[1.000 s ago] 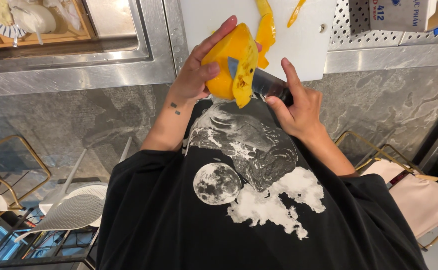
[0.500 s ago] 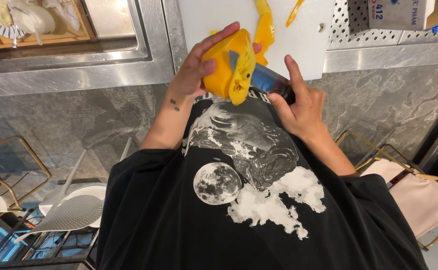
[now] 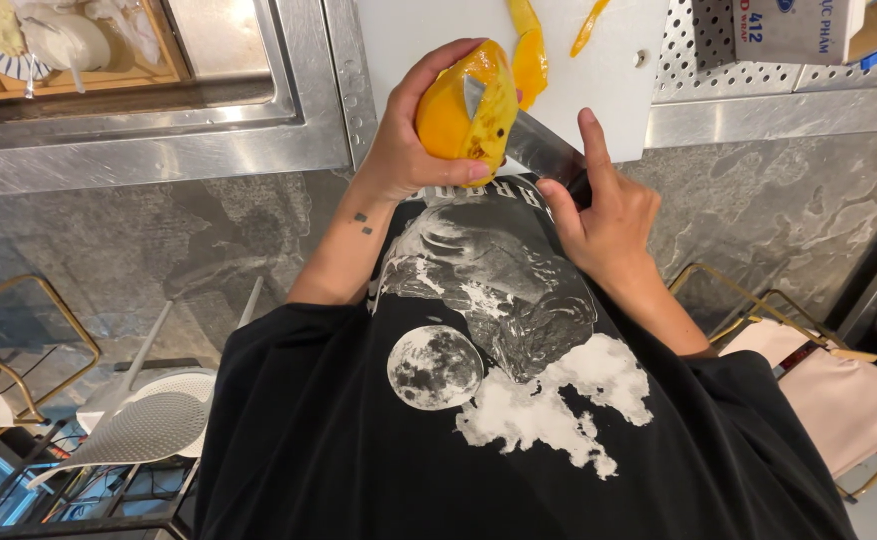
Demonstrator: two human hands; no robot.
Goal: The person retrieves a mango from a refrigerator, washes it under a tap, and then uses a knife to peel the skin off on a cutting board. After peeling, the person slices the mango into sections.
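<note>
Presently, findings as observed from beside the person:

Left hand: the left hand [image 3: 409, 140] is clenched around a yellow-orange mango [image 3: 464, 110], fingers over the top, thumb under its near side.
Mango: held in the air above the near edge of the white cutting board [image 3: 429, 40], partly peeled, wet flesh exposed, a few dark specks on it.
Right hand: the right hand [image 3: 609, 215] grips the handle of a knife [image 3: 534, 145], index finger stretched along the spine.
Knife: the blade runs up and to the left from the right hand and enters the fruit's side; its tip shows against the flesh.
Cutting board: lies on the steel bench [image 3: 159, 150]; two strips of yellow peel [image 3: 529, 50] lie on it beyond the fruit.
Sink: a steel sink [image 3: 229, 50] sits to the left of the board, a wooden tray [image 3: 89, 75] with a plate beside it.
Far right: a cardboard box [image 3: 794, 30] stands on a perforated steel surface.
</note>
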